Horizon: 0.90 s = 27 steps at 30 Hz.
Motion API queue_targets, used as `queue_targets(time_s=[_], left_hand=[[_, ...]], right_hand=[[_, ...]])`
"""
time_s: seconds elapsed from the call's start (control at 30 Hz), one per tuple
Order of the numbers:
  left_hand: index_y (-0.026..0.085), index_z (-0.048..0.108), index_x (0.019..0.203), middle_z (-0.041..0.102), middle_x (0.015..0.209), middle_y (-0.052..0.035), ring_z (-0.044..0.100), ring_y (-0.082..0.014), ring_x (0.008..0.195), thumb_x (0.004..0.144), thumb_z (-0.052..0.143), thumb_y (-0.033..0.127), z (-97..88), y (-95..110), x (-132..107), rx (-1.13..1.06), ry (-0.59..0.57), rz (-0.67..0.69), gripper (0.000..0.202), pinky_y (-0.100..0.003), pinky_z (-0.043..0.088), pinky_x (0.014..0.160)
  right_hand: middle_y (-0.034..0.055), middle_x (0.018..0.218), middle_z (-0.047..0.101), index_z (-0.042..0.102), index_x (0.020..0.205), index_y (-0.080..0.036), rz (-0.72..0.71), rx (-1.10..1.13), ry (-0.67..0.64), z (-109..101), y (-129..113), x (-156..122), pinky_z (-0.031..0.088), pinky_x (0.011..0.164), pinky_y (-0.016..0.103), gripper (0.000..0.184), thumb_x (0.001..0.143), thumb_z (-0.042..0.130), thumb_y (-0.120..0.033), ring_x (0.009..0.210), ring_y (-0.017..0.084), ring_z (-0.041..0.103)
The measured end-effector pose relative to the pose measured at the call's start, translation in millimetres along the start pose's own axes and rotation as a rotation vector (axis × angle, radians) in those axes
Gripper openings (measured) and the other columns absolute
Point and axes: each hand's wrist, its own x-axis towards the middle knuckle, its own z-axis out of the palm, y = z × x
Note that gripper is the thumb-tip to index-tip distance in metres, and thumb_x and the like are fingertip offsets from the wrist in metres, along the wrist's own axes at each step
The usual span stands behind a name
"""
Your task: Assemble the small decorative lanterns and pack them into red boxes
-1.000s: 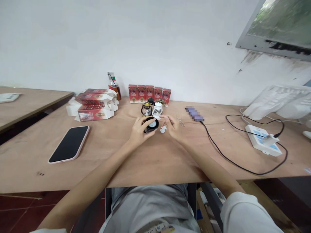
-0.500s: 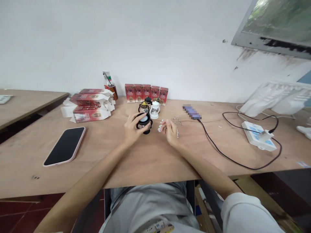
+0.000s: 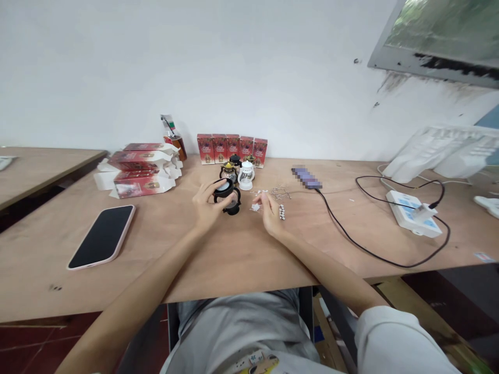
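My left hand (image 3: 206,203) is wrapped round a small black toy lantern (image 3: 226,196), holding it tipped just above the wooden table (image 3: 241,249). My right hand (image 3: 270,212) rests to its right, fingers curled in a pinch over small white bits (image 3: 256,207) on the table; what it holds is too small to make out. A short row of tiny batteries (image 3: 281,211) lies beside that hand. Behind the hands stand more small lanterns, a gold-topped one (image 3: 228,170) and a white one (image 3: 246,175).
Red boxes (image 3: 232,147) line the wall, flattened red-and-white boxes (image 3: 140,169) lie at the left, with a brown bottle (image 3: 175,140) behind. A phone (image 3: 102,237) lies face up at the left. A black cable (image 3: 362,244) runs to a power strip (image 3: 411,212) at the right.
My left hand turned and tipped the black lantern, its underside no longer facing me. My right hand drew slightly nearer me beside the white bits. The camera shifted a little.
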Motion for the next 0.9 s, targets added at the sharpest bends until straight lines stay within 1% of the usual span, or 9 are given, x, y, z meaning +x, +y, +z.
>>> queue_targets(time_s=[0.07, 0.17, 0.27, 0.37, 0.47, 0.57, 0.67, 0.77, 0.9], left_hand=[[0.019, 0.068, 0.101, 0.069, 0.101, -0.0076, 0.063, -0.0201, 0.094, 0.072, 0.071, 0.037, 0.9, -2, 0, -0.027, -0.006, -0.059, 0.034, -0.033, 0.05, 0.083], [0.018, 0.066, 0.105, 0.069, 0.102, -0.0082, 0.063, -0.0201, 0.093, 0.071, 0.071, 0.038, 2.9, -3, 0, -0.088, -0.007, -0.164, 0.04, -0.031, 0.051, 0.08], [0.018, 0.061, 0.115, 0.067, 0.104, -0.0077, 0.063, -0.019, 0.092, 0.069, 0.072, 0.037, 5.0, -4, 2, -0.194, 0.019, -0.278, 0.051, -0.03, 0.051, 0.08], [0.018, 0.059, 0.118, 0.068, 0.097, -0.0061, 0.064, -0.0174, 0.086, 0.069, 0.071, 0.036, 7.9, -10, 4, -0.286, 0.061, -0.42, 0.054, -0.029, 0.051, 0.078], [0.016, 0.064, 0.106, 0.068, 0.095, -0.0062, 0.063, -0.0182, 0.087, 0.068, 0.068, 0.037, 12.4, -19, 4, -0.351, 0.106, -0.561, 0.044, -0.027, 0.05, 0.077], [0.015, 0.065, 0.098, 0.067, 0.1, -0.0071, 0.062, -0.0194, 0.094, 0.066, 0.065, 0.037, 17.1, -26, 2, -0.469, 0.101, -0.672, 0.038, -0.026, 0.051, 0.076], [0.015, 0.064, 0.097, 0.066, 0.102, -0.0069, 0.061, -0.0191, 0.095, 0.065, 0.063, 0.037, 19.7, -26, 1, -0.568, 0.093, -0.74, 0.038, -0.024, 0.051, 0.071], [0.016, 0.064, 0.095, 0.066, 0.099, -0.0061, 0.061, -0.0181, 0.09, 0.064, 0.063, 0.037, 20.1, -22, 2, -0.642, 0.101, -0.796, 0.038, -0.022, 0.051, 0.065], [0.016, 0.063, 0.092, 0.065, 0.095, -0.0055, 0.061, -0.0168, 0.084, 0.062, 0.064, 0.035, 19.6, -16, 3, -0.713, 0.112, -0.83, 0.036, -0.022, 0.051, 0.06]], right_hand=[[-0.0002, 0.072, 0.052, 0.059, 0.077, -0.021, 0.043, 0.046, 0.024, 0, -1, 2, 0.042, 0.062, 0.023, 0.045, 0.089, 0.037, -0.059, 0.067, 0.011, 0.05], [-0.0047, 0.064, 0.039, 0.059, 0.085, -0.022, 0.153, 0.242, -0.014, 2, -3, 3, 0.032, 0.045, 0.02, 0.042, 0.085, 0.044, -0.061, 0.05, 0.007, 0.037], [-0.0056, 0.064, 0.039, 0.058, 0.083, -0.022, 0.214, 0.367, -0.077, 5, -3, 3, 0.025, 0.038, 0.018, 0.04, 0.081, 0.051, -0.06, 0.045, 0.005, 0.034], [-0.0045, 0.065, 0.044, 0.059, 0.078, -0.02, 0.254, 0.434, -0.12, 6, -2, 3, 0.026, 0.036, 0.018, 0.038, 0.078, 0.056, -0.058, 0.044, 0.004, 0.037], [-0.0045, 0.061, 0.044, 0.059, 0.074, -0.019, 0.272, 0.497, -0.13, 5, -1, 4, 0.03, 0.038, 0.018, 0.038, 0.076, 0.06, -0.057, 0.046, 0.005, 0.04], [-0.005, 0.056, 0.043, 0.055, 0.068, -0.019, 0.297, 0.537, -0.162, 4, 0, 4, 0.028, 0.038, 0.019, 0.041, 0.073, 0.062, -0.059, 0.045, 0.006, 0.039], [-0.006, 0.052, 0.04, 0.052, 0.065, -0.019, 0.307, 0.566, -0.191, 3, 0, 4, 0.024, 0.038, 0.019, 0.042, 0.073, 0.062, -0.06, 0.043, 0.006, 0.035], [-0.0064, 0.05, 0.038, 0.051, 0.064, -0.019, 0.298, 0.581, -0.207, 3, 0, 4, 0.023, 0.038, 0.019, 0.043, 0.073, 0.062, -0.06, 0.042, 0.006, 0.034], [-0.0063, 0.049, 0.037, 0.052, 0.063, -0.019, 0.294, 0.575, -0.217, 3, -2, 3, 0.022, 0.039, 0.019, 0.043, 0.072, 0.063, -0.06, 0.043, 0.006, 0.034]])
